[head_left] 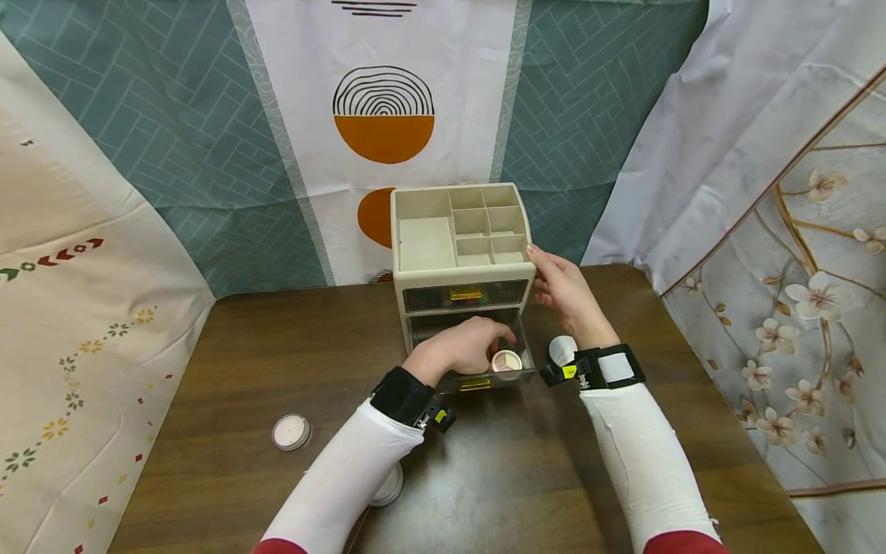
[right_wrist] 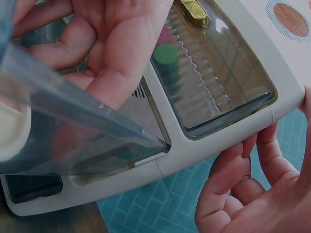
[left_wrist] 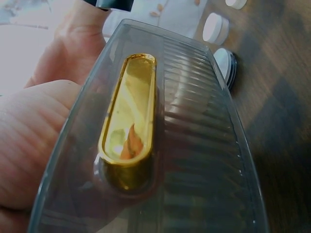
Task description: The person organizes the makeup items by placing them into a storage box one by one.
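Note:
A cream drawer organizer (head_left: 462, 271) stands at the back of the table with its lower clear drawer (head_left: 484, 381) pulled out. My left hand (head_left: 460, 348) reaches over the drawer's left side, fingers bent down inside. A dark item shows at the fingertips, but whether they grip it is hidden. Beside them in the drawer lies a round compact (head_left: 507, 361) with segments of pale colour. In the left wrist view, the drawer's gold handle (left_wrist: 130, 109) covers much of the work. My right hand (head_left: 564, 296) holds the organizer's right side, its fingers bent against the wall in the right wrist view.
The upper drawer (head_left: 465, 295) is closed, with a green-topped item (right_wrist: 166, 57) inside. Compartments fill the organizer's top. A white round container (head_left: 563, 350) stands by the right wrist. Round jars (head_left: 291, 432) lie at left, one partly under my left sleeve. Fabric hangs behind and at both sides.

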A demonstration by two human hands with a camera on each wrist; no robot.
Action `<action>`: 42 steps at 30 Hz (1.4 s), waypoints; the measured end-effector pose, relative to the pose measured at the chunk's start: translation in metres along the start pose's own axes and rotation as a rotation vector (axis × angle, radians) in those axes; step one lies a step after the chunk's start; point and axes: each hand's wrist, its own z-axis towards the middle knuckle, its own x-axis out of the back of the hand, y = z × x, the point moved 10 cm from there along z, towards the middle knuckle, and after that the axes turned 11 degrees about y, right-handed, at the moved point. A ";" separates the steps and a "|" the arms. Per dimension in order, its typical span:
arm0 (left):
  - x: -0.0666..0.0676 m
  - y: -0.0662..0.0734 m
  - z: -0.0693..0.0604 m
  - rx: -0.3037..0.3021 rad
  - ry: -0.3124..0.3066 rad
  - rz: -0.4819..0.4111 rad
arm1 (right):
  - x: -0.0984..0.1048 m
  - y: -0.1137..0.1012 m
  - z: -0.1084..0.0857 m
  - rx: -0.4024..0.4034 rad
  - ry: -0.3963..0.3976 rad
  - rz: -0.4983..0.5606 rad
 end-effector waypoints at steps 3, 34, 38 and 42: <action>0.000 0.000 0.000 0.001 0.001 -0.001 | 0.000 0.000 0.000 0.000 0.001 0.002; 0.019 -0.008 -0.009 -0.044 0.077 0.009 | -0.001 0.002 0.003 -0.013 -0.004 0.039; 0.024 -0.008 -0.013 -0.073 0.094 -0.009 | -0.001 0.003 0.003 -0.015 0.000 0.037; 0.028 -0.011 -0.016 -0.091 0.111 -0.046 | -0.001 0.001 0.002 -0.012 -0.001 0.039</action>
